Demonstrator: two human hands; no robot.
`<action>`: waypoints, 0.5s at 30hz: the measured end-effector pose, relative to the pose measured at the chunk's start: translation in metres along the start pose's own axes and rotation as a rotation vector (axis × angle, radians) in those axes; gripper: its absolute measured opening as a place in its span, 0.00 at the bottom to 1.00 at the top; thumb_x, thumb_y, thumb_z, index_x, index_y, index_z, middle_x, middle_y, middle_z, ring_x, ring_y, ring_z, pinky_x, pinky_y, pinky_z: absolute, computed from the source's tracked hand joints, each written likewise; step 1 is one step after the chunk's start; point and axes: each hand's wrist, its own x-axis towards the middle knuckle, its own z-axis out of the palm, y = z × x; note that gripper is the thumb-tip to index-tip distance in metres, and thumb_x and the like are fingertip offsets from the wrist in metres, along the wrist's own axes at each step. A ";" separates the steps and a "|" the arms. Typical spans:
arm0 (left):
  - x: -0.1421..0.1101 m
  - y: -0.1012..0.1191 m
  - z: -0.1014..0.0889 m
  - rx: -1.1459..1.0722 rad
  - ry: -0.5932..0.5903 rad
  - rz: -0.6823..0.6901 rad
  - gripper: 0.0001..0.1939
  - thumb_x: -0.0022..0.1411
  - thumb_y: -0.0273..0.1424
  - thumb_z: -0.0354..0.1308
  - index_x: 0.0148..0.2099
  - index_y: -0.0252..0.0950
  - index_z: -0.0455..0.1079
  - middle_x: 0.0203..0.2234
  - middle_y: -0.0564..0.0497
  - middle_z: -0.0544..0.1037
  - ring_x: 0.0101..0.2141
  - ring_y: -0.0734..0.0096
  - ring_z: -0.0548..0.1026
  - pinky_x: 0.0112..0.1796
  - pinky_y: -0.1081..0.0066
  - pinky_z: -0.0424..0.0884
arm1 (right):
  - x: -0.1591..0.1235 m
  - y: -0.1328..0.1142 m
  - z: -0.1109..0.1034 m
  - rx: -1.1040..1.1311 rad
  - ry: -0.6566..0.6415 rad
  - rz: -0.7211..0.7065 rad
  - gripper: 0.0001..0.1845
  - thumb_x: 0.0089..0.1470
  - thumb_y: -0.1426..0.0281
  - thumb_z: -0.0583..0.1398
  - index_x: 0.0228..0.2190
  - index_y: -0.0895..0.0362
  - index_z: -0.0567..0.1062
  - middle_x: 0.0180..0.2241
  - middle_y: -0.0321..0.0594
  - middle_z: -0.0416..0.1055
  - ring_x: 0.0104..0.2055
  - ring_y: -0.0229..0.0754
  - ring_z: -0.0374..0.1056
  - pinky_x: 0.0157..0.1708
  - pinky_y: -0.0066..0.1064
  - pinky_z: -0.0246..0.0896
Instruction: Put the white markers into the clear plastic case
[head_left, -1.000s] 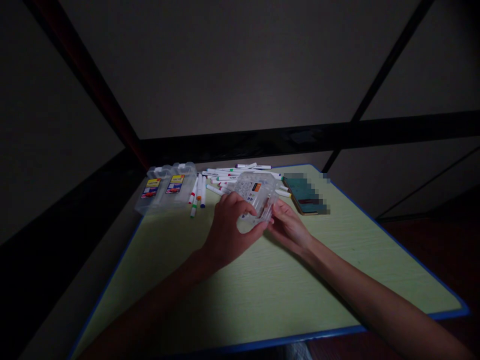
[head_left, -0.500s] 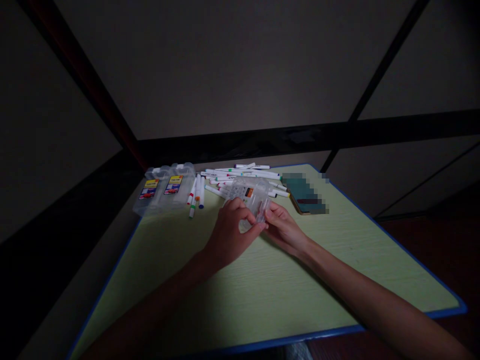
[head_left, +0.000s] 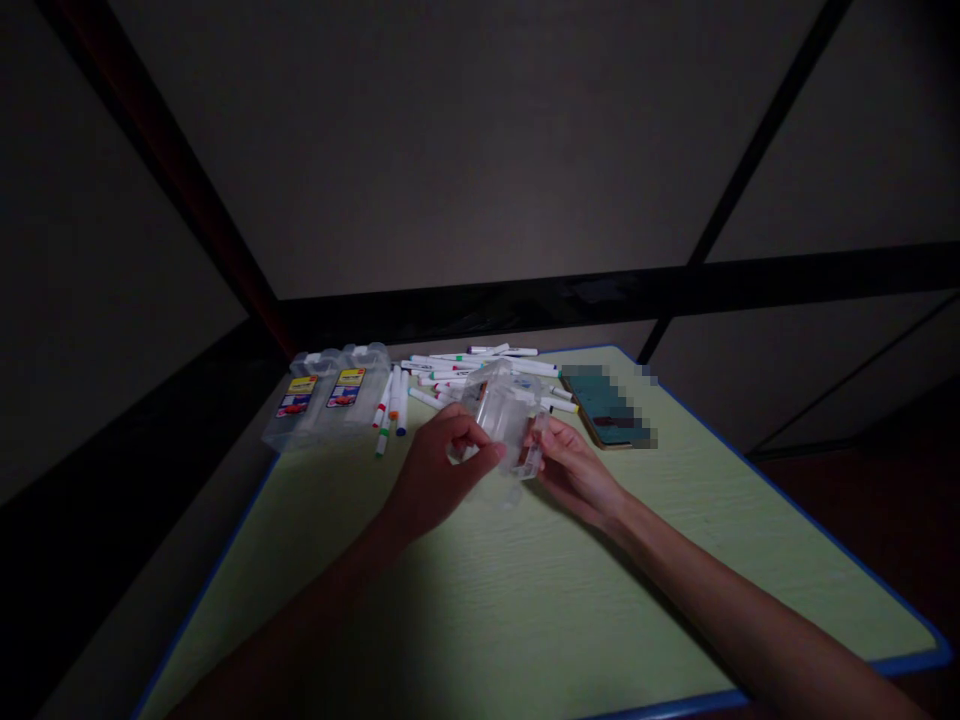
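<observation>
A clear plastic case point(head_left: 504, 415) is held above the table between my two hands, its lid partly swung open on the left. My left hand point(head_left: 439, 460) pinches the lid's edge between thumb and fingers. On the other side, my right hand point(head_left: 574, 462) grips the case body with the thumb on its near wall. Just behind the case lies a loose pile of white markers point(head_left: 450, 366) with coloured bands; the case hides some of them. Several more markers point(head_left: 394, 395) lie side by side left of the pile.
Two closed clear cases point(head_left: 349, 400) with yellow labels stand at the table's back left. A phone point(head_left: 604, 405), partly pixelated, lies right of the markers. The pale green table point(head_left: 585, 610) has a blue edge, and a wall rises behind it.
The case was closed with its printed face showing; now its lid has come open toward the left. My left hand has drawn slightly left and down with the lid. The view has tilted a little.
</observation>
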 end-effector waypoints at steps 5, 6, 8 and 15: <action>0.008 -0.005 -0.014 -0.094 -0.014 -0.051 0.11 0.49 0.33 0.55 0.20 0.33 0.62 0.19 0.56 0.63 0.24 0.77 0.61 0.28 0.74 0.57 | 0.003 -0.005 -0.010 0.003 0.021 0.009 0.13 0.35 0.63 0.68 0.22 0.58 0.73 0.21 0.31 0.66 0.21 0.29 0.58 0.22 0.20 0.52; 0.010 -0.005 -0.017 -0.109 -0.015 -0.073 0.11 0.48 0.33 0.55 0.20 0.33 0.62 0.19 0.56 0.63 0.24 0.77 0.61 0.27 0.74 0.56 | 0.004 -0.006 -0.011 0.002 0.021 0.005 0.13 0.35 0.63 0.68 0.22 0.58 0.73 0.20 0.30 0.66 0.21 0.29 0.59 0.22 0.20 0.53; 0.013 -0.005 -0.023 -0.136 -0.013 -0.131 0.11 0.47 0.34 0.55 0.20 0.33 0.62 0.18 0.56 0.63 0.23 0.78 0.60 0.26 0.75 0.55 | 0.005 -0.008 -0.014 0.003 0.015 -0.003 0.13 0.36 0.63 0.67 0.22 0.58 0.73 0.20 0.30 0.66 0.22 0.29 0.60 0.23 0.20 0.54; 0.020 -0.013 -0.036 -0.297 0.027 -0.320 0.10 0.43 0.35 0.57 0.25 0.33 0.64 0.19 0.56 0.67 0.23 0.78 0.63 0.26 0.75 0.56 | 0.008 -0.013 -0.022 0.016 0.045 0.003 0.13 0.36 0.64 0.67 0.20 0.59 0.72 0.19 0.31 0.66 0.21 0.29 0.60 0.22 0.21 0.55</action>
